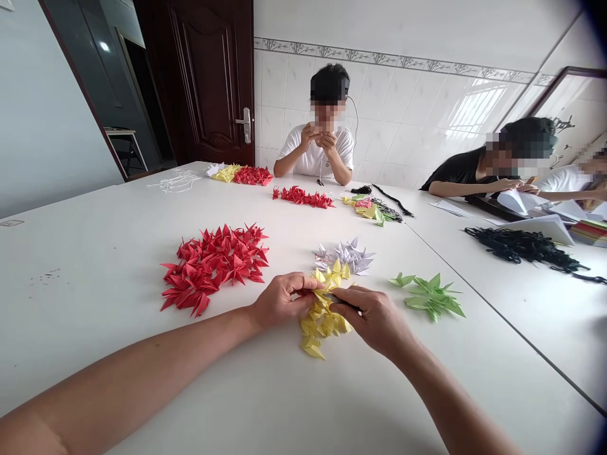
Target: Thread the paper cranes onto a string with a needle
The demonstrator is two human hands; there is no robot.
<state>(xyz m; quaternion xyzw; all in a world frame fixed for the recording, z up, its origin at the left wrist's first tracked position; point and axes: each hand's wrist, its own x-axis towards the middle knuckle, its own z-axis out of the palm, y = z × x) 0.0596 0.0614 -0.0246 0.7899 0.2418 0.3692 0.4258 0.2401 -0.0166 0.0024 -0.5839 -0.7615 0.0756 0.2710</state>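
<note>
Over a pile of yellow paper cranes, my left hand pinches one yellow paper crane between thumb and forefinger. From the right, my right hand grips a small dark grey tool, its tip at the held crane. The fingers cover most of the tool, so its kind is unclear. Left of my hands lies a large heap of red paper cranes. Pale lilac paper cranes sit just beyond the yellow ones, and green paper cranes lie to the right.
Across the white table, a person holds something small near more red cranes. White strings lie at the far left. Black cords and paper sheets are at the right, where other people sit. A seam crosses the tabletop.
</note>
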